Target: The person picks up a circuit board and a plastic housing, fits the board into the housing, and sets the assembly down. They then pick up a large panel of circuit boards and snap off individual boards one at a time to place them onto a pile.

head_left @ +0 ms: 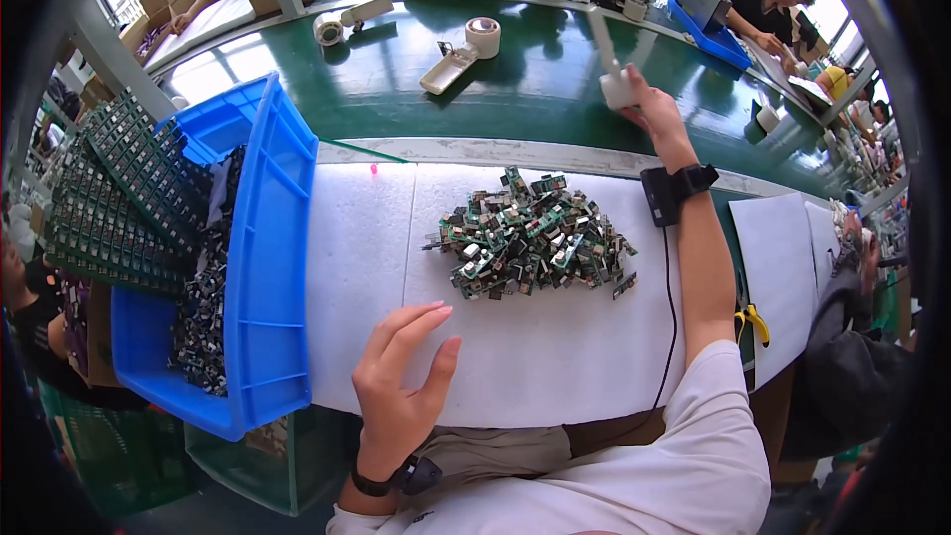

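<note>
Head view: right hand [654, 116] out beyond the circuit-board pile [540, 243], to its right, fingers gripping a white plastic housing [618, 91]! Left hand [396, 391], nearer than the pile, fingers spread; blue bin [267, 287] left of it.

free: white mat [565, 367], near side | blocked: circuit-board pile [540, 238] mid-mat | blue bin [267, 287] at left

White plastic device [616, 91], chunky body w/ long flat arm: in R hand [656, 117], over glossy green surface [381, 89]; arm pts up, tilted slightly L. Small green rectangular circuit boards [535, 238] w/ blk, wht & metal comps: loose, jumbled heap on white foam sheet [362, 267], approx. mid.
</note>
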Demonstrator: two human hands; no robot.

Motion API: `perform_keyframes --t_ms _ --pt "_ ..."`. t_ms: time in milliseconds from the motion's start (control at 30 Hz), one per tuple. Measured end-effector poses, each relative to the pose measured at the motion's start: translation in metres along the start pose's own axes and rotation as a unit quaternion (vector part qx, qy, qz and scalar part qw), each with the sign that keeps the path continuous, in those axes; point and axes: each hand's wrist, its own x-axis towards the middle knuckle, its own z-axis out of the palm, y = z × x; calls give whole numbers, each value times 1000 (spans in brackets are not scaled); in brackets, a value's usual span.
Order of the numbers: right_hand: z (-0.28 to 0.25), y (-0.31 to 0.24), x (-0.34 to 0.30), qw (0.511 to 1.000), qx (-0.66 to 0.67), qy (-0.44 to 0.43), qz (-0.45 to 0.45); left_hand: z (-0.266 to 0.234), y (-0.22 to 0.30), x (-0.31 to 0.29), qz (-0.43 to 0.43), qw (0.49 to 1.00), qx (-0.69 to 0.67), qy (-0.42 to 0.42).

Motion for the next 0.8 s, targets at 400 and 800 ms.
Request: perform_keyframes --t_ms 400,800 --pt "-5 -14 -1 911 411 -9 40 1 -4 0 9 1000 24 -16" --pt "17 -100 -65 852 456 -231 -113 3 7 -5 -41 995 -82 -43"
